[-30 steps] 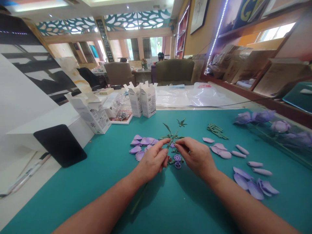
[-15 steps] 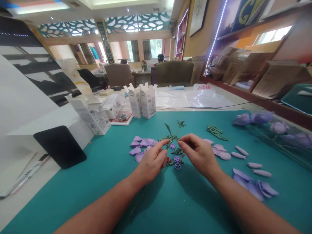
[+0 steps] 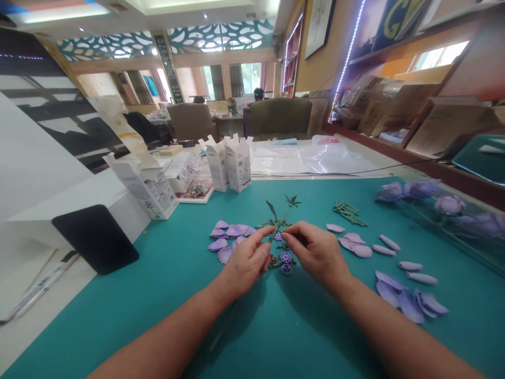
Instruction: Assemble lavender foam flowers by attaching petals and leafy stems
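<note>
My left hand point(image 3: 248, 258) is closed around a green plastic flower stem point(image 3: 284, 215), which slants up and away to a leafy tip. Beside the stem, my right hand point(image 3: 315, 247) pinches at its middle; whatever lies between thumb and finger is too small or hidden to name. Below and between the hands are purple openwork discs point(image 3: 286, 257) with small red and green pieces around them, partly covered by my fingers. Lilac petals point(image 3: 219, 237) lie left of my left hand, and paler petals point(image 3: 355, 244) lie right of my right hand.
Green short rods point(image 3: 349, 213), bud-shaped lilac pieces point(image 3: 421, 278) and darker purple petals point(image 3: 410, 300) lie to the right. Finished purple flowers point(image 3: 450, 205) rest at the far right. A black tablet point(image 3: 96, 239) leans at left; white boxes point(image 3: 239, 163) stand behind the green mat point(image 3: 165, 310).
My right hand has moved slightly left, closer to the stem, uncovering a pale petal. My left hand keeps its hold on the stem. The view has shifted a little.
</note>
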`<action>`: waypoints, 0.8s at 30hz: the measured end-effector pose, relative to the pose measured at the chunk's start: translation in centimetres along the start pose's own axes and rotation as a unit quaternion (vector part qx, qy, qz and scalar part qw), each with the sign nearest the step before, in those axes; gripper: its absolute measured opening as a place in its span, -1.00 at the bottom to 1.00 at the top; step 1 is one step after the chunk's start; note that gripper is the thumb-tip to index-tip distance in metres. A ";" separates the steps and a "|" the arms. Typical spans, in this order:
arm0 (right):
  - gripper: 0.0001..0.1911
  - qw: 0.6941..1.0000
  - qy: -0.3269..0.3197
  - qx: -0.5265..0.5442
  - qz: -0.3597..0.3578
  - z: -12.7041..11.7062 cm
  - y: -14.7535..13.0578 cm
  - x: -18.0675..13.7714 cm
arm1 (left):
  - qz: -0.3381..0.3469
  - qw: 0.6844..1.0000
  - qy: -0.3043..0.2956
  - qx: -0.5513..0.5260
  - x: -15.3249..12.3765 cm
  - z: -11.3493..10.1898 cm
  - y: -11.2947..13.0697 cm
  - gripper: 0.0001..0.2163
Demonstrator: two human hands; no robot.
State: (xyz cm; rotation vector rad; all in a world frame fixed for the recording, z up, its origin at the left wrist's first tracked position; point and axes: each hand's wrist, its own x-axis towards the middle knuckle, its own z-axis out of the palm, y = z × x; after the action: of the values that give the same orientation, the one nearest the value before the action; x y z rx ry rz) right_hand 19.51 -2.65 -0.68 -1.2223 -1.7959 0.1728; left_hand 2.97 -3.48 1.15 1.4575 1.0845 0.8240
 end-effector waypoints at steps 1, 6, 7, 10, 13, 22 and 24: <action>-0.85 1.000 -0.001 -0.003 -0.004 0.0 0.0 0.0 | 0.001 1.000 0.001 -0.002 0.0 0.0 0.0 -0.54; -0.87 1.000 -0.008 -0.017 -0.010 -0.1 -0.1 0.1 | 0.003 1.000 0.002 0.003 0.0 0.0 -0.1 -0.54; -0.87 1.000 -0.008 -0.019 -0.011 -0.1 -0.1 0.1 | 0.002 1.000 0.001 0.004 0.0 0.0 -0.1 -0.54; -0.86 1.000 -0.007 -0.023 -0.014 -0.1 -0.1 0.1 | -0.004 1.000 -0.002 0.005 0.0 0.0 -0.1 -0.54; -0.86 1.000 -0.009 -0.024 -0.012 -0.1 -0.2 0.1 | -0.008 1.000 -0.004 0.010 0.0 0.1 0.0 -0.55; -0.83 0.999 -0.011 -0.041 -0.020 -0.2 -0.3 0.1 | 0.014 0.999 0.001 0.040 0.0 0.3 -0.3 -0.56; -0.83 0.999 -0.010 -0.041 -0.022 -0.1 -0.4 0.1 | 0.017 0.999 0.003 0.046 -0.1 0.4 -0.3 -0.56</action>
State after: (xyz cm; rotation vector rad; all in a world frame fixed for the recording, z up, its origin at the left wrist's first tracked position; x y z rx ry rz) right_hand 19.36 -2.82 -0.34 -1.2421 -1.8610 0.0864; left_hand 3.22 -3.67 0.77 1.5543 1.1174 0.8108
